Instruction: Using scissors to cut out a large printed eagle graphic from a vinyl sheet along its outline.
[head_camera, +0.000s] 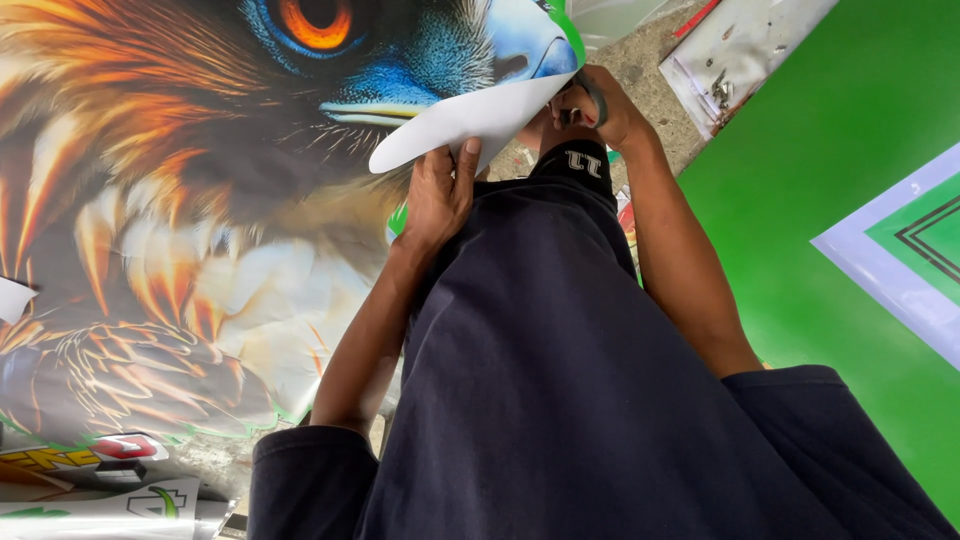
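Large eagle print (190, 200) lies flat on the floor, filling the area left of the person's dark-trousered leg (560, 370). Its edge nearest the leg is curled up, white backing (460, 120) showing. Left hand (438, 195) holds that curl, fingers (466, 160) pressed closed against the white underside. Right hand (597, 105), just right of the curl, is closed around what looks like scissors (592, 97), handle mostly hidden, blades not visible. Judging by the thin green margin remaining along the print's edge near the curl, trimming seems only partly done; how much is left cannot be told. Green sheet (820, 230) lies right of the leg, a board with small scraps (735, 55) beyond it.
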